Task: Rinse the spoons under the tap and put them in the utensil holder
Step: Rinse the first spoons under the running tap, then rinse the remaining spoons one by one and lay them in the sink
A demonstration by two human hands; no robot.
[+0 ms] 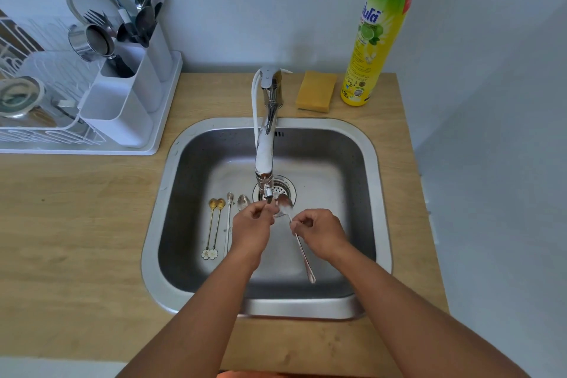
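Note:
My right hand [319,232] pinches the handle of a long silver spoon [302,250], its bowl held up under the tap spout [266,190]. My left hand [253,224] reaches to that bowl with curled fingers touching it. On the sink floor at the left lie two gold spoons with flower ends [213,224], a thin silver spoon [228,224] and another silver spoon [243,202], partly hidden by my left hand. The white utensil holder [129,95] stands at the back left with forks and spoons in its rear compartment.
The steel sink [368,193] is set in a wooden counter [76,224]. A white dish rack [46,120] with a strainer and a metal cup adjoins the holder. A yellow sponge [316,90] and a tall green-yellow dish soap bottle [376,37] stand behind the sink.

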